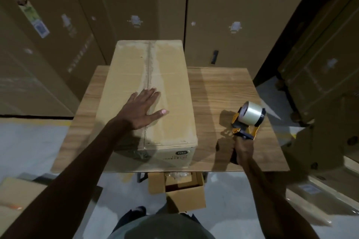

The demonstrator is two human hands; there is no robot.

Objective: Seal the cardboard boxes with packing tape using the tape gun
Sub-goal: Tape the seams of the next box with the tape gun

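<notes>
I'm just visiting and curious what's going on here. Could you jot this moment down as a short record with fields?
Setting: wooden table among tall stacked cartons
Box: long brown cardboard box lying on the table, flaps closed, clear tape along its centre seam
Left hand: flat on the box top, fingers straight
Right hand: grips the handle of the yellow and black tape gun, beside the box
Below table: small open cardboard box

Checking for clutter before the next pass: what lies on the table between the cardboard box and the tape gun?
Nothing: in the head view only bare wooden table and the tape gun's shadow separate it from the cardboard box.
</notes>
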